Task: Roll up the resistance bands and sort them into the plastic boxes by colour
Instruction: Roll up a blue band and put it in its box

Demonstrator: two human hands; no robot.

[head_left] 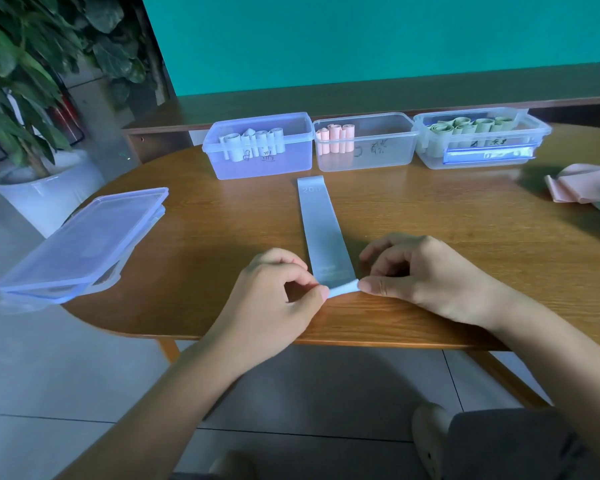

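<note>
Both hands (278, 289) (420, 271) pinch the blue band's (323, 230) rolled near end.

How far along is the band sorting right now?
Done: rolled bands stand in the left blue-tinted plastic box, the middle clear plastic box and the right clear plastic box. In hand: left hand and right hand pinch the near end of the flat light-blue band, barely rolled. Left: loose pink bands at the table's right edge.

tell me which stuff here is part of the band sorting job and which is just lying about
Job: blue band, left hand, right hand, blue box, pink box, green box, loose pink bands.
Lying about: stacked lids, potted plant.
</note>
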